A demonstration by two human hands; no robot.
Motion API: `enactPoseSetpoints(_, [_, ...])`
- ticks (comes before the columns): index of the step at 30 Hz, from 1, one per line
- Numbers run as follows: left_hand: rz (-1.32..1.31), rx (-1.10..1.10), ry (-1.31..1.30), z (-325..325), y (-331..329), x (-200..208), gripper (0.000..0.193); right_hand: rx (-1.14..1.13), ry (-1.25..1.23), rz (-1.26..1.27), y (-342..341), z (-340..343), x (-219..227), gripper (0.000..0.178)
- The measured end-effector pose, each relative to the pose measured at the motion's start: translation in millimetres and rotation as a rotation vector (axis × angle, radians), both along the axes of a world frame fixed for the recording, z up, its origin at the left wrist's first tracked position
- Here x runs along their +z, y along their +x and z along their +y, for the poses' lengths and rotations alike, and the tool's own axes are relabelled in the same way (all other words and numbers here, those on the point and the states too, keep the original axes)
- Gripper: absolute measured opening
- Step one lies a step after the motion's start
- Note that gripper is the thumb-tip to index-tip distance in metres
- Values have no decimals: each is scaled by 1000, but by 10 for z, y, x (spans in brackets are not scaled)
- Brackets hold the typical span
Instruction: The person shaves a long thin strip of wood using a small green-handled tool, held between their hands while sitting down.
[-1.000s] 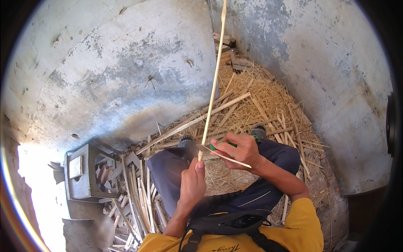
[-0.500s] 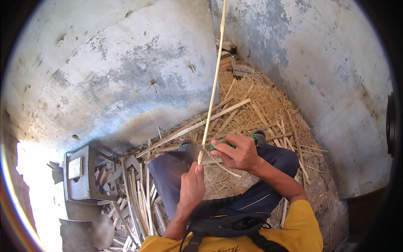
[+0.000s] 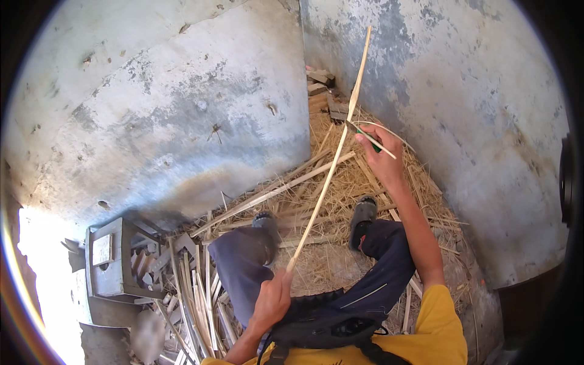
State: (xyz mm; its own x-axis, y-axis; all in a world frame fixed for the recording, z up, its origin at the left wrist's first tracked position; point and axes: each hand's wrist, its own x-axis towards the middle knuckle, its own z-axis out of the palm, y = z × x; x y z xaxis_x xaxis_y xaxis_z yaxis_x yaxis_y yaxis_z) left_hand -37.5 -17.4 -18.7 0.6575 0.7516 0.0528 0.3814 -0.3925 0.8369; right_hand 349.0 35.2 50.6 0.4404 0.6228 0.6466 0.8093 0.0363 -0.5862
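Note:
A long, pale bamboo strip [image 3: 327, 184] slants up and away from my lap, its far end a little to the right. My left hand [image 3: 272, 299] is closed around its near end. Well up the strip, my right hand [image 3: 384, 152] grips a knife [image 3: 376, 145] with a green handle. Its dark blade meets the strip just below a thicker, knotty part. A thin curled shaving [image 3: 396, 134] arches over the right hand, and a pale sliver crosses in front of the fingers. Part of the handle is hidden by the fingers.
Straw-like shavings [image 3: 322, 267] and loose strips cover the floor between my feet and toward the corner. More strips [image 3: 198, 298] lie in a pile at my left, beside a grey box-like frame [image 3: 112, 258]. Worn walls [image 3: 182, 109] meet ahead of me.
My right hand and the knife have moved from near the left hand far up the strip. The strip now leans more to the right, and my knees are farther apart.

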Motion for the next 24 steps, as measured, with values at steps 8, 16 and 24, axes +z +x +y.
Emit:
enactPoseSetpoints(8, [-27, 84, -95, 2, -31, 32, 20, 79, 40, -219, 120, 286, 36, 30])
enactPoseSetpoints(16, [-11, 97, -74, 43, -50, -19, 24, 56, 38, -177, 72, 553, -114, 31])
enactPoseSetpoints(24, [-9, 128, -80, 26, -107, -101, 24, 45, -34, -114, -31, 660, -187, 34])
